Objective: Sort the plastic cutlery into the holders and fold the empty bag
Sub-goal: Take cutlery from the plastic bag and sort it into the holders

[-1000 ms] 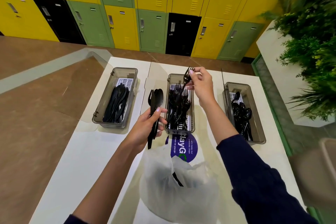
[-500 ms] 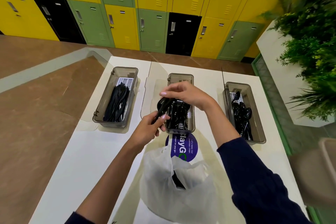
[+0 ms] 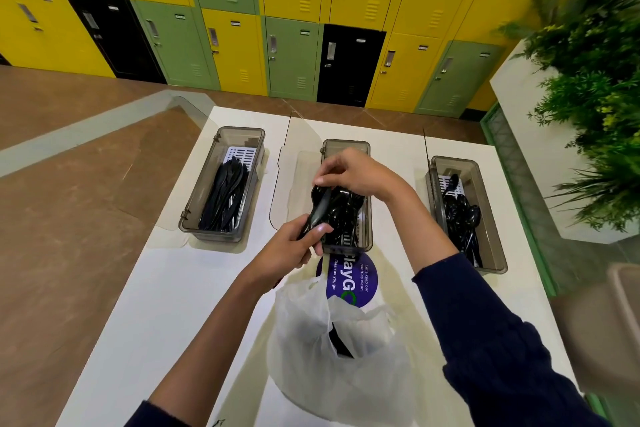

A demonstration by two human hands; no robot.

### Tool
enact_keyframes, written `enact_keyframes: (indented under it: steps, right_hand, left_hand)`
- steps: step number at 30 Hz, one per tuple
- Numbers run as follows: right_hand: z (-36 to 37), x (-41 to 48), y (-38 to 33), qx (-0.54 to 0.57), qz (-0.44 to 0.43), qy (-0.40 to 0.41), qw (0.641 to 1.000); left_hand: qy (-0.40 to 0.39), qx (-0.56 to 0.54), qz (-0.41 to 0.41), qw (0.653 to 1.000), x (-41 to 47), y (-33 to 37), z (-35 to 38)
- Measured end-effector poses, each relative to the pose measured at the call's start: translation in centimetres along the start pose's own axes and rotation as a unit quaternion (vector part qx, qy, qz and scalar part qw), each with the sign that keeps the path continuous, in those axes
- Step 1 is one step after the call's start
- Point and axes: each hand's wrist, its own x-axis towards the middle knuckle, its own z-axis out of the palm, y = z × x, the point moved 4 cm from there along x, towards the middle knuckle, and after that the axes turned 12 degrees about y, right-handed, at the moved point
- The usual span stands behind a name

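Head view: looks roughly mid-task. 3 holders on the bench (image 3: 156,305), namely left holder (image 3: 194,204), middle holder (image 3: 346,146) and right holder (image 3: 491,239), all part-filled w/ black cutlery, but 1 bag (image 3: 311,374) at near bench edge unfolded w/ dark pcs inside. Left hand (image 3: 291,250) w/ fingers wrapped round 1 bundle (image 3: 320,208) of black cutlery at middle holder's near-left corner; right hand (image 3: 356,173) above it, fingers curled, apparently pinching bundle's top end. Left to do, by the look: sort bundle, empty bag, fold; pcs per holder too tangled to count.
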Motion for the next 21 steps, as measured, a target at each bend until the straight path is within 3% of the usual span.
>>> enact_keyframes:
  steps: [4, 8, 12, 21]
  right_hand:
    - [-1.7, 0.7, 0.6, 0.098, 0.006, 0.129, 0.987]
    - [-3.6, 1.1, 2.1, 0.187, 0.030, 0.284, 0.940]
    - [-4.4, 1.2, 4.2, 0.180, 0.040, 0.385, 0.904]
    - [-0.1, 0.6, 6.9, 0.129, 0.098, 0.296, 0.941]
  left_hand:
    - [-0.013, -0.011, -0.004, 1.000, -0.1, -0.2, 0.0]
    - [-0.022, -0.050, -0.018, 0.998, -0.5, -0.7, -0.1]
    - [-0.012, -0.067, -0.027, 0.997, -0.6, -1.0, -0.4]
    - [-0.006, -0.091, -0.036, 0.995, -0.6, -0.7, -0.1]
